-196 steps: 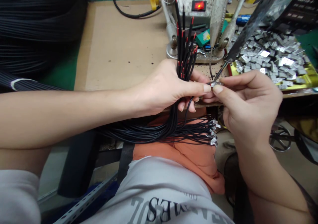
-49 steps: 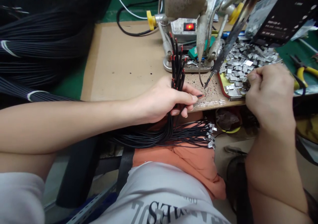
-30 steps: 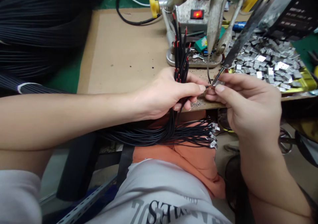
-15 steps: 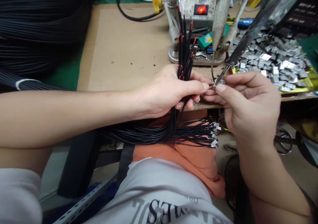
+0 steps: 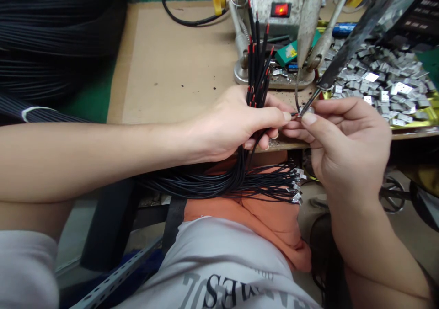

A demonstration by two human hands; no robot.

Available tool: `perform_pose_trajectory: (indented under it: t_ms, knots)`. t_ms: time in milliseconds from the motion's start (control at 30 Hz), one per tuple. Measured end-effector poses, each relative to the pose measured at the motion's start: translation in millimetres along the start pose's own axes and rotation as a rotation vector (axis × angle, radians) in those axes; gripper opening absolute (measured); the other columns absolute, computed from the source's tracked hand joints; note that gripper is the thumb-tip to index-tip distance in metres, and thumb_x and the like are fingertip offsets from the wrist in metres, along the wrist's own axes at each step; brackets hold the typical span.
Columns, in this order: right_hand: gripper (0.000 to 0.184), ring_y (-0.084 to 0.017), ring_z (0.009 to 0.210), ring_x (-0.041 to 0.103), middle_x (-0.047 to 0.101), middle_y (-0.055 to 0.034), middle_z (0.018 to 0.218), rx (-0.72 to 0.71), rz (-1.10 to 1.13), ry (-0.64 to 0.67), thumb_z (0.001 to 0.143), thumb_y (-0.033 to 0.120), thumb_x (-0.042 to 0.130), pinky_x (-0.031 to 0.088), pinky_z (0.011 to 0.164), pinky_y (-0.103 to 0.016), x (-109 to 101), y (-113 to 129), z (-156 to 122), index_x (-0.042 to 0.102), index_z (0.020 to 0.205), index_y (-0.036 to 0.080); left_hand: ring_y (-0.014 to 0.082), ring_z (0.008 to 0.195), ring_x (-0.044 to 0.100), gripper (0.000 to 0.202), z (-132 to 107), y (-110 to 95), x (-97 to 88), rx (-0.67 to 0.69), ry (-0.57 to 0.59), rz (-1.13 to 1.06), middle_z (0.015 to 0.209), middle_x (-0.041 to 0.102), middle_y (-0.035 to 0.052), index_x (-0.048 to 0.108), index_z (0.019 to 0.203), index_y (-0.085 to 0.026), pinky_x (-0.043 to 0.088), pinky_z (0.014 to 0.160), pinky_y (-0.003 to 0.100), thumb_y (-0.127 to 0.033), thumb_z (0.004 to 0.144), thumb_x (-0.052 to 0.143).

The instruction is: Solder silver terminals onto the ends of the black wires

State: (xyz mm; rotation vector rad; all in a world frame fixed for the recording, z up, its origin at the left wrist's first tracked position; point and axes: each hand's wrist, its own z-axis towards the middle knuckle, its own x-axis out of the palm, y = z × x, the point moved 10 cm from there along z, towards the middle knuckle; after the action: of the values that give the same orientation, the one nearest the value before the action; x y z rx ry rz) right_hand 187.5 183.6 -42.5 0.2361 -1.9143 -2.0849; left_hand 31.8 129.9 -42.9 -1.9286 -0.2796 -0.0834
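Observation:
My left hand (image 5: 233,121) is closed around a bundle of thin black wires (image 5: 255,66) whose red-tipped ends stick up past the fingers; its thumb and forefinger also pinch one wire end. My right hand (image 5: 343,144) pinches a small metal terminal (image 5: 306,111) against that wire end. The tip of a fixed soldering iron (image 5: 308,102) touches the joint between both hands. The wires' other ends (image 5: 291,185), fitted with metal pieces, hang over my lap.
A soldering stand with a lit red switch (image 5: 280,9) sits at the back of the cardboard-covered bench (image 5: 171,62). A yellow tray of loose metal terminals (image 5: 384,85) lies at the right. Thick bundles of black cable (image 5: 51,39) fill the left.
At 1.6 s ago my right hand was at the terminal tray; it then came back to meet the left hand at the iron's tip. Since half a second ago both hands have hardly moved.

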Motion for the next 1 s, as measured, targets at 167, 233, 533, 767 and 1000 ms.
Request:
perform_pose_trajectory:
  t_ms: [167, 233, 533, 767, 1000]
  knots:
    - [0.021, -0.022, 0.084, 0.089, 0.082, 0.0029, 0.086, -0.007, 0.004, -0.002, 0.094, 0.02, 0.091, 0.079, 0.087, -0.041, -0.8, 0.2, 0.2, 0.073, 0.101, 0.028, 0.0065, 0.043, 0.057, 0.013, 1.1, 0.0, 0.3, 0.005, 0.007, 0.004, 0.057, 0.062, -0.0035, 0.075, 0.092, -0.012, 0.029, 0.04, 0.018, -0.002, 0.1, 0.072]
    - [0.02, -0.022, 0.083, 0.089, 0.083, 0.0032, 0.086, -0.004, 0.003, -0.005, 0.094, 0.02, 0.09, 0.079, 0.086, -0.041, -1.4, -0.2, 0.4, 0.073, 0.101, 0.028, 0.0061, 0.042, 0.057, 0.014, 1.3, 0.1, 1.0, 0.006, 0.016, -0.004, 0.057, 0.063, -0.0038, 0.075, 0.092, -0.012, 0.028, 0.039, 0.018, -0.001, 0.101, 0.071]
    - [0.02, -0.023, 0.084, 0.089, 0.083, 0.0029, 0.086, -0.001, 0.012, -0.006, 0.093, 0.021, 0.092, 0.079, 0.087, -0.042, -1.2, 0.1, -0.5, 0.074, 0.101, 0.028, 0.0054, 0.041, 0.056, 0.017, 0.5, 1.1, 2.3, -0.013, 0.017, -0.027, 0.056, 0.063, -0.0039, 0.074, 0.09, -0.012, 0.029, 0.037, 0.016, 0.0, 0.101, 0.07]
    - [0.019, -0.021, 0.081, 0.089, 0.085, 0.0029, 0.085, -0.019, 0.045, 0.015, 0.095, 0.015, 0.089, 0.079, 0.084, -0.035, -0.3, -1.6, 0.3, 0.075, 0.101, 0.026, 0.0058, 0.041, 0.057, 0.015, 1.2, 2.7, 0.3, -0.009, 0.016, -0.03, 0.055, 0.063, -0.0037, 0.076, 0.092, -0.011, 0.03, 0.037, 0.016, 0.001, 0.1, 0.071]
    - [0.019, -0.021, 0.079, 0.089, 0.086, 0.0028, 0.083, -0.054, 0.051, 0.024, 0.093, 0.014, 0.09, 0.078, 0.08, -0.032, -1.6, -2.6, 2.1, 0.075, 0.101, 0.025, 0.0063, 0.042, 0.057, 0.014, 0.1, 2.3, 0.3, -0.006, 0.022, -0.042, 0.055, 0.064, -0.0031, 0.076, 0.093, -0.01, 0.03, 0.037, 0.016, 0.001, 0.101, 0.071]
